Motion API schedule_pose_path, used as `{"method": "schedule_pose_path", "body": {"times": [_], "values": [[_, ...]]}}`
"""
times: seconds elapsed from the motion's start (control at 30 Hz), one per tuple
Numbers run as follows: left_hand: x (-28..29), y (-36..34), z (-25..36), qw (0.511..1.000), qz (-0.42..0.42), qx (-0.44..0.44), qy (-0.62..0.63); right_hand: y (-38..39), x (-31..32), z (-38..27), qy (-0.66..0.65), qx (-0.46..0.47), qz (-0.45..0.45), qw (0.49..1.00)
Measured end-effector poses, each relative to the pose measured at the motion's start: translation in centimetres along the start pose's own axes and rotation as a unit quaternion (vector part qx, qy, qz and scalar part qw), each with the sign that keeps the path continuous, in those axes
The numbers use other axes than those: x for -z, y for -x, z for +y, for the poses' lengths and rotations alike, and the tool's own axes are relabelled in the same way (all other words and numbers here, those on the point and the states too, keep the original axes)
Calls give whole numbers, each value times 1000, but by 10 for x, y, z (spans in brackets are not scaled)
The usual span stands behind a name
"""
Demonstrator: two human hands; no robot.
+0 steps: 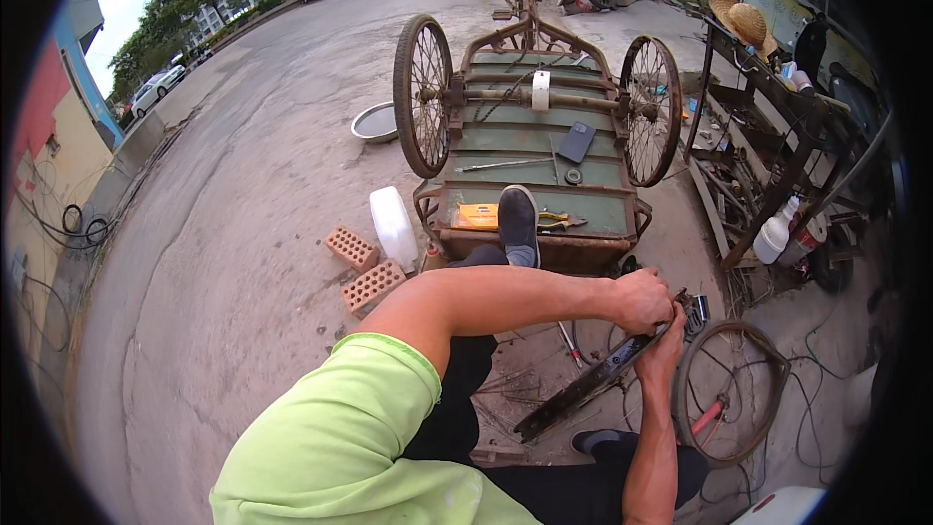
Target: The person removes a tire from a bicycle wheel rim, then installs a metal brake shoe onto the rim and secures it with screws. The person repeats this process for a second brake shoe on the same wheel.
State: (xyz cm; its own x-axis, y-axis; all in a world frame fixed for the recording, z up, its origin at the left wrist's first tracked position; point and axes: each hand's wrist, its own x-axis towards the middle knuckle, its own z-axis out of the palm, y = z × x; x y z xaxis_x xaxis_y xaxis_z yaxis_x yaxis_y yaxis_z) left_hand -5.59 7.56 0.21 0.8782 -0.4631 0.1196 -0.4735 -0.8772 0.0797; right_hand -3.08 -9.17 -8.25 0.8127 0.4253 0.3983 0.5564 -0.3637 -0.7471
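My left hand [643, 301] reaches across to the right, its fingers curled at the upper end of a long dark curved piece [593, 376]. This looks like a wheel rim or tyre seen nearly edge-on; its exact kind is unclear. Just below, my right hand [662, 344] grips the same end, thumb up, close to my left. The lower end slants down toward the ground between my legs. A small shiny metal part [697, 314] shows beside my right hand. My shoe [518, 224] rests on an upturned cargo tricycle [544, 156].
On the tricycle bed lie a phone [576, 142], a tape roll [573, 176], yellow-handled pliers [559, 221] and an orange box [476, 216]. Perforated bricks [373, 286], a white jug [392, 226] and a basin [375, 122] stand left. A bent loose tyre [731, 393] lies right, near a cluttered workbench [768, 87].
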Motion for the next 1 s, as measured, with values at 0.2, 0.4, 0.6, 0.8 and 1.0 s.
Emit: {"method": "schedule_pose_path", "body": {"times": [0.2,0.4,0.6,0.8,1.0], "values": [[-10,0,8,999,-27,-7,-24,0,-2,3,-3,10,7,1000],[8,2,-1,1000,-26,4,16,0,1,0,10,19,1,1000],[-13,1,2,999,-28,2,-23,-1,-3,-1,16,10,3,1000],[1,3,1,1000,-29,-2,-9,1,-1,-4,-1,11,8,1000],[-11,0,2,998,-43,33,14,2,-3,-6,19,4,3,1000]]}}
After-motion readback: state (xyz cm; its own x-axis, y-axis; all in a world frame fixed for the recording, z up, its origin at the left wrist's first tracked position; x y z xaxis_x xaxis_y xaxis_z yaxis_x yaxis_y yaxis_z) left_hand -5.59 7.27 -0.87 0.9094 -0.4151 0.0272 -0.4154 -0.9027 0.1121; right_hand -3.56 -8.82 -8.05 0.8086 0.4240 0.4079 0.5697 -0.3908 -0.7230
